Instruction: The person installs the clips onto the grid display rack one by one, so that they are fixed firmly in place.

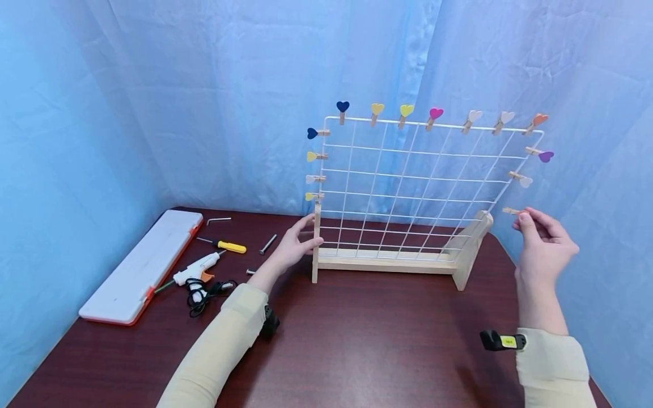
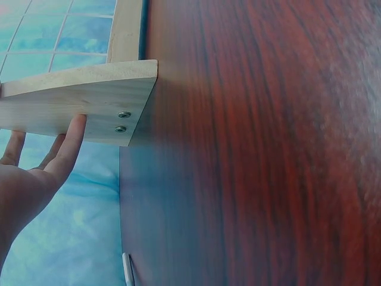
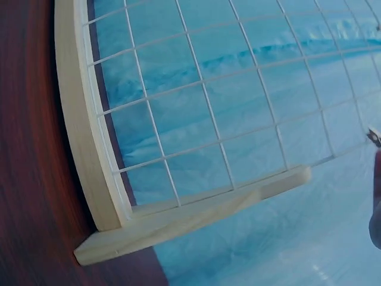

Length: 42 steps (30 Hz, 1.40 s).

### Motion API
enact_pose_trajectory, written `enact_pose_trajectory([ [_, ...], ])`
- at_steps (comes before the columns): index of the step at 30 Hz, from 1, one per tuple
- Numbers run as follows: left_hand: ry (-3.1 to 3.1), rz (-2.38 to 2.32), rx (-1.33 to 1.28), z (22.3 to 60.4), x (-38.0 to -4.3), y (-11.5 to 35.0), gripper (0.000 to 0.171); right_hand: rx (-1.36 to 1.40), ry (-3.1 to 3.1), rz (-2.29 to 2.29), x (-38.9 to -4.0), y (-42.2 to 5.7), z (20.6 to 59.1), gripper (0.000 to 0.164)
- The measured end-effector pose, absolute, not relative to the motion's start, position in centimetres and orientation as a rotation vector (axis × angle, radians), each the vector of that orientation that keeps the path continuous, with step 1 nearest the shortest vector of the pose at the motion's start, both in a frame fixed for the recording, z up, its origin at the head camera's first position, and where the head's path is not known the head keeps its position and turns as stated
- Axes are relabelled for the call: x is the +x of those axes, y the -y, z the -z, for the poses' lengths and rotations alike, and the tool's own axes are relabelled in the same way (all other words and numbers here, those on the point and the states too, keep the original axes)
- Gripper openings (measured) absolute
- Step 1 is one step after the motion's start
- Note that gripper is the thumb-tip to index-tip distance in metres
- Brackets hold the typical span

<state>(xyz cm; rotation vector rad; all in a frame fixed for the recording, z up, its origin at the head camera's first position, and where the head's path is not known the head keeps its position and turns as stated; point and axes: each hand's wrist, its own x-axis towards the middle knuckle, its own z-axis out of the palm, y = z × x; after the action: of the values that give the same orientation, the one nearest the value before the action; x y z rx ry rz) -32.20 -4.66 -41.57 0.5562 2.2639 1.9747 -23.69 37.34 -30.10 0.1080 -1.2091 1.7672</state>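
A white wire grid (image 1: 408,175) stands tilted in a light wooden base (image 1: 388,263). Small wooden clothespins with coloured hearts, such as a pink one (image 1: 435,116), line its top and both sides. My left hand (image 1: 293,243) grips the left wooden side panel (image 2: 89,101), thumb at the front edge and fingers reaching around behind; one fingertip touches its outer face. Off the right side, my right hand (image 1: 546,243) pinches a small clothespin (image 1: 512,211) apart from the grid, its jaws toward the wires. The fingers mostly hide its heart. In the right wrist view only the clothespin's tip (image 3: 374,137) shows.
At the left lie a white case with orange latches (image 1: 143,266), a glue gun (image 1: 196,272) with a black cord, a yellow-handled screwdriver (image 1: 229,247), a hex key (image 1: 219,219) and a long bolt (image 1: 267,243). Blue curtains (image 1: 255,85) hang around the table.
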Motion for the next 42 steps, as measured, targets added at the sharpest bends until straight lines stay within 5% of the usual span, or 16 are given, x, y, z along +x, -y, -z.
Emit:
enact_pose_trajectory([
  [19,-2.229,-1.961,0.573,39.3,-30.5,4.6,0.067,-0.269,1.024,-1.820,-27.9,-37.2,30.3,0.037],
  [28,-2.223,-1.964,0.565,39.4,-30.6,4.5,0.065,-0.258,1.003,-1.830,-28.2,-36.5,30.9,0.024],
  [42,-2.235,-1.931,0.584,39.1,-30.8,4.7,0.068,-0.201,1.197,-1.666,-27.4,-37.1,31.0,0.033],
])
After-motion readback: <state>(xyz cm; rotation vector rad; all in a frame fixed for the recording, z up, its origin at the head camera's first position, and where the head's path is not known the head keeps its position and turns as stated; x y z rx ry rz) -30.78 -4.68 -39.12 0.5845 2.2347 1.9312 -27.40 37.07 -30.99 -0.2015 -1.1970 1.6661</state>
